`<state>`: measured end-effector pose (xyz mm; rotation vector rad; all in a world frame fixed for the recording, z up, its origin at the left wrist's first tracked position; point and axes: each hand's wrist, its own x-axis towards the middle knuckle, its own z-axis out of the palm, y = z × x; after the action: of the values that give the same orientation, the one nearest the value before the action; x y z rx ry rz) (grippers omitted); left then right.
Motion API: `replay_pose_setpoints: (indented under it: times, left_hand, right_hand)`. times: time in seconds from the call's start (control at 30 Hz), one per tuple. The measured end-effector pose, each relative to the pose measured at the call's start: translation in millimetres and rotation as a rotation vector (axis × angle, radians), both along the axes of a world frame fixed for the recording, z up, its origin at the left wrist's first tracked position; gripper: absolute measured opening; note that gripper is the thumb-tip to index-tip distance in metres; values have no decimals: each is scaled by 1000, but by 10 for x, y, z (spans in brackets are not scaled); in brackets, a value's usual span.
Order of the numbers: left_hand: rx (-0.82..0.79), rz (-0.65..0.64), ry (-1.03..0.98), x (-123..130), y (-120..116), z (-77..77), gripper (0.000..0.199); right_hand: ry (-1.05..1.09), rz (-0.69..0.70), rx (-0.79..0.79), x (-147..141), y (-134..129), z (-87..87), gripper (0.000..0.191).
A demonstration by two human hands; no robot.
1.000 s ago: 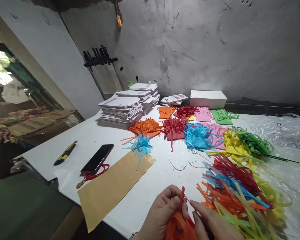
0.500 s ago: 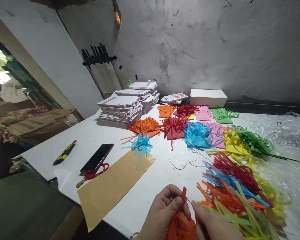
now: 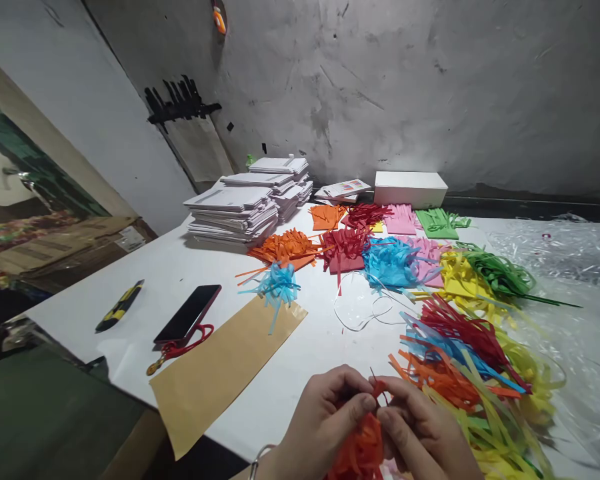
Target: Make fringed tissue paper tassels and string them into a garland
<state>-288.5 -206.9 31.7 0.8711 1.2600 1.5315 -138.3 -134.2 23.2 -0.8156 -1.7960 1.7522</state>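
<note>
At the lower middle, my left hand point(image 3: 330, 413) is closed on an orange paper tassel point(image 3: 363, 450), whose strips hang below the fingers. My right hand point(image 3: 417, 423) pinches at the tassel's top, fingertips almost touching those of my left hand. A thin dark red strand sticks up between the hands. To the right lies a pile of loose strips, with red strips point(image 3: 465, 330), orange strips point(image 3: 445, 380) and yellow ones. A light blue tassel point(image 3: 279, 283) rests at the end of a brown paper envelope point(image 3: 225, 373).
Stacked white booklets point(image 3: 233, 217) stand at the back left, a white box point(image 3: 410, 189) by the wall. Coloured fringed bundles lie across the middle. A phone point(image 3: 187, 315) and a yellow-black cutter point(image 3: 120, 307) are at left, clear plastic point(image 3: 580, 320) at right.
My right hand has come in closer to my left hand, its fingers now at the tassel's top. The orange tassel's tip is now mostly covered by fingers. The view has shifted slightly.
</note>
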Motion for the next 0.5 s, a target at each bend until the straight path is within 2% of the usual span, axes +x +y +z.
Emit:
replay_pose_setpoints:
  times: [0.1,0.17,0.23,0.33,0.4,0.43,0.5]
  left_hand:
    - [-14,-24,3,-6,11,17,29]
    - [-32,-51,-21,2,13,11,32]
    - [-36,-75,-10,9,14,2,32]
    - [0,-104,122,8,9,5,30]
    - [15,-117,226,1,-2,11,28]
    - [17,-120,284,-4,-10,12,26]
    - [32,-104,445,-11,-32,4,19]
  right_hand:
    - [-14,29,147,50,39,10,43]
    - [-9,90,113,70,67,-5,45]
    - [15,177,-63,70,92,-32,52]
    - [101,255,-391,46,110,-77,69]
    - [132,241,-467,32,102,-91,71]
    - [120,211,-426,26,93,-90,65]
    - [52,118,-185,17,76,-79,46]
